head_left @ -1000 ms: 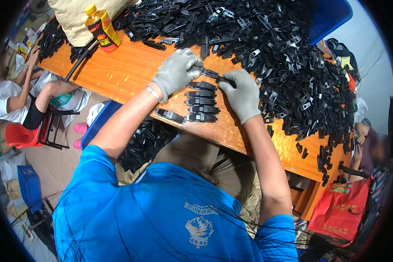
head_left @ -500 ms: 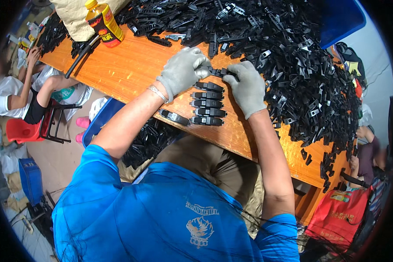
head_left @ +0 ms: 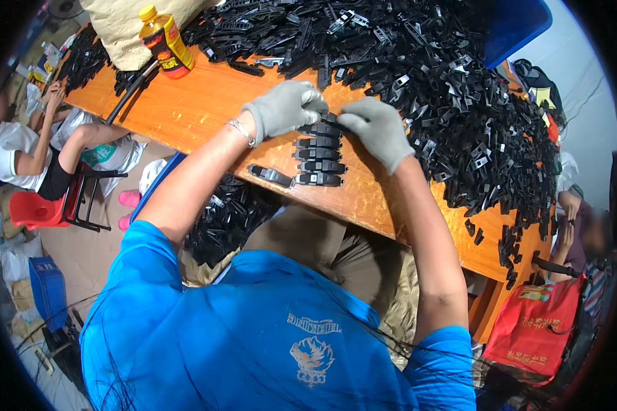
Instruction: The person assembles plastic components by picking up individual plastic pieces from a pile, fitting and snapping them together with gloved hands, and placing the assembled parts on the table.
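A column of black plastic clip-like parts (head_left: 320,166) lies on the wooden table in front of me, each part set crosswise, side by side. At the column's far end is one more black plastic part (head_left: 330,118), partly covered by my fingers. My gloved left hand (head_left: 284,109) is closed on its left end. From the other side my gloved right hand (head_left: 378,130) pinches its right end between thumb and fingers. A single black clip-like part (head_left: 271,175) lies at an angle left of the column, near the table's front edge.
A large heap of loose black parts (head_left: 452,103) covers the table's far and right side. A yellow-capped bottle (head_left: 166,42), a dark rod (head_left: 131,91) and a beige sack (head_left: 120,31) are at the left. More black parts (head_left: 230,222) lie below the edge. Other people sit on both sides.
Both hands have moved nearer to me with the black part, bringing it from beyond the column to its far end. My view has shifted slightly.
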A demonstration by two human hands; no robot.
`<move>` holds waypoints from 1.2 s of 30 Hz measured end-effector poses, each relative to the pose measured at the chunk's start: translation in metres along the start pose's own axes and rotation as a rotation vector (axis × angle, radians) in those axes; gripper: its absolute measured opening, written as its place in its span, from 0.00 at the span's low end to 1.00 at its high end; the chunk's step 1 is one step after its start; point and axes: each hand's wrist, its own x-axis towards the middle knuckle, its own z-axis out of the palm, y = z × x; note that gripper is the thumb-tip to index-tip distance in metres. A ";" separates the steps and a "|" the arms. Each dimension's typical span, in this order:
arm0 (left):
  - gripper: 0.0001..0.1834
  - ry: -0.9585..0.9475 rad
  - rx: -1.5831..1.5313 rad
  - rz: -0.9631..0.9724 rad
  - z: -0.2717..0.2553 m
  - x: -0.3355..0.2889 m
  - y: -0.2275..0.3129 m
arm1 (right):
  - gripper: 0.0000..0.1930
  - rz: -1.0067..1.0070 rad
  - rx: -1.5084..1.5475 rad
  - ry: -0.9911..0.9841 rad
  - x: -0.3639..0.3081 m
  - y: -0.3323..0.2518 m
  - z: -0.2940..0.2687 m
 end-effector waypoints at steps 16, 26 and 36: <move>0.33 0.040 0.398 -0.103 0.039 -0.054 0.104 | 0.08 0.114 -0.082 0.224 -0.112 -0.027 -0.010; 0.12 0.243 0.179 -0.148 -0.032 -0.202 0.044 | 0.07 0.096 -0.218 0.245 -0.113 -0.021 -0.024; 0.19 0.306 0.074 0.166 0.014 -0.003 0.078 | 0.10 0.329 -0.620 0.096 -0.061 -0.019 -0.020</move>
